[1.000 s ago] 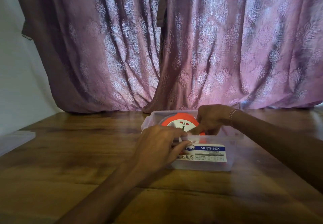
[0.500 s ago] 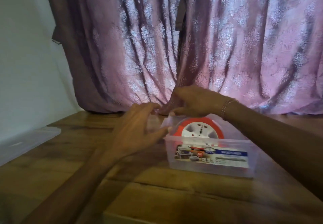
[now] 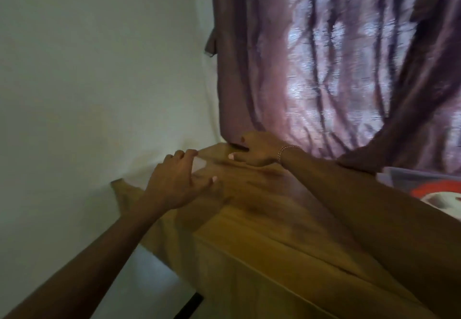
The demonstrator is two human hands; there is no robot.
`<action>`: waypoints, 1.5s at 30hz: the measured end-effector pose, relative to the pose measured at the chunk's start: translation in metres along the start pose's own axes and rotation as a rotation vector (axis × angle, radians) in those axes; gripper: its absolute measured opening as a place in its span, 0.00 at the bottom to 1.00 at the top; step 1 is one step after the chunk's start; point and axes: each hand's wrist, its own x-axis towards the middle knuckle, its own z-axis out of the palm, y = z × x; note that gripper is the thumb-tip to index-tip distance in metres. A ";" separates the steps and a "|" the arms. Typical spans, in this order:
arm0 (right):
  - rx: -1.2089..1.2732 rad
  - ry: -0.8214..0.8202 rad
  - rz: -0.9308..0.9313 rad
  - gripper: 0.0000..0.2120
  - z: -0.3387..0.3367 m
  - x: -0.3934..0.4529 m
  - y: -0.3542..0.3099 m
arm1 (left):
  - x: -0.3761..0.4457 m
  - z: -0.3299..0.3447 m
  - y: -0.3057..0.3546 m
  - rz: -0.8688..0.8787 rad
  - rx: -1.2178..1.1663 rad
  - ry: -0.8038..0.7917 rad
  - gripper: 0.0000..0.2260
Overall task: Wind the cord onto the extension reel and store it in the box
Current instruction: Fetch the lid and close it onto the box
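The view is blurred and turned to the table's left end. My left hand (image 3: pixel 179 181) hovers there with fingers spread and nothing in it. My right hand (image 3: pixel 254 151), with a bracelet at the wrist, reaches to the far left corner with fingers curled down; the blur hides whether it grips anything. A pale translucent patch between the hands looks like the clear lid (image 3: pixel 200 163). At the right edge, the clear plastic box (image 3: pixel 409 175) holds the red and white extension reel (image 3: pixel 441 192), partly hidden behind my right forearm.
The wooden table (image 3: pixel 262 219) ends at a left edge just below my left hand, with floor beneath. A white wall fills the left side. A mauve patterned curtain (image 3: pixel 324 69) hangs behind the table and rests on its far edge.
The view has swung left, so the box with the reel slid to the right edge. Both hands left the box and moved to the table's left end.
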 end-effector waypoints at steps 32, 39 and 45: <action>0.726 0.092 0.272 0.11 0.157 0.203 -0.032 | 0.061 0.064 -0.172 -0.764 -0.213 0.282 0.20; 0.854 0.149 0.400 0.19 0.104 0.169 -0.005 | 0.064 0.046 -0.129 -0.693 -0.335 0.387 0.15; 1.011 0.214 0.453 0.27 0.032 0.122 0.009 | 0.070 0.025 -0.076 -0.652 -0.632 0.504 0.19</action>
